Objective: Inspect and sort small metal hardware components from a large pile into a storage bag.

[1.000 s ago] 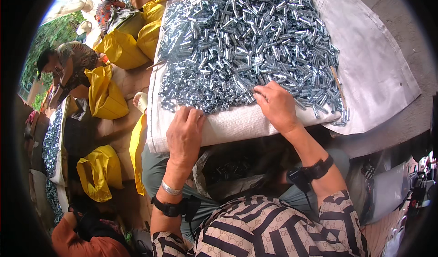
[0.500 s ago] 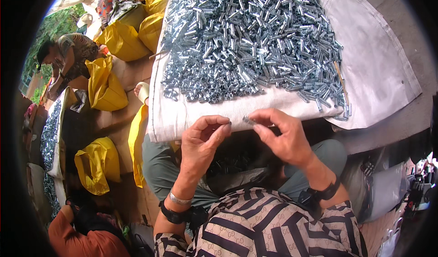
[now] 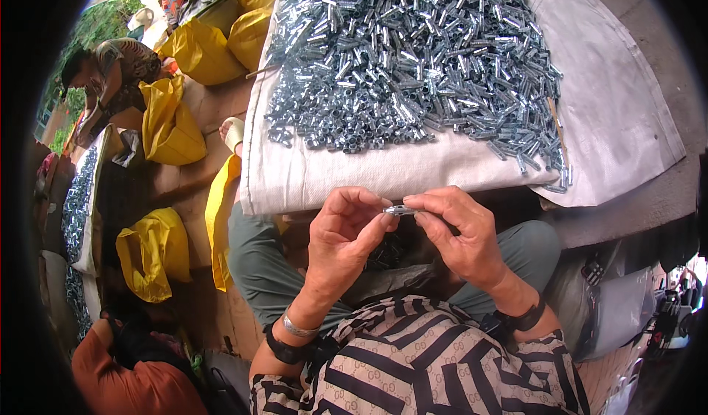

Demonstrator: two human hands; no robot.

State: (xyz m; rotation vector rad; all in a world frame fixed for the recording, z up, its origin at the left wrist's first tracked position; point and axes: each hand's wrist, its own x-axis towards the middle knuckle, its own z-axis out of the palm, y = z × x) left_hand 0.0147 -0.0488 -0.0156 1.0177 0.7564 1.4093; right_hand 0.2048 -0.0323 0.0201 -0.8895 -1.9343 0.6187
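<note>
My left hand [image 3: 345, 231] and my right hand [image 3: 463, 231] meet over my lap, just in front of the cloth's near edge. Between them lies a small shiny metal sleeve [image 3: 399, 210], held level. The right thumb and forefinger pinch its right end, while the left thumb and forefinger close on its left end. Whether a separate small part sits in the left fingertips is hidden. Beyond my hands spreads a large heap of similar silvery metal sleeves [image 3: 413, 61], lying on a white woven cloth [image 3: 324, 175].
Thin sticks [image 3: 557, 124] lie beside the heap. Yellow bags [image 3: 155, 253] stand on the floor to the left. A person bending over [image 3: 122, 65] and another in an orange-brown sleeve [image 3: 140, 378] sit left, beside a second strip of metal pieces [image 3: 77, 208]. Dark pieces [image 3: 387, 251] lie below my hands.
My hands have come together and slightly down. The sleeve in my right fingers now reaches my left fingertips, where a gap was before.
</note>
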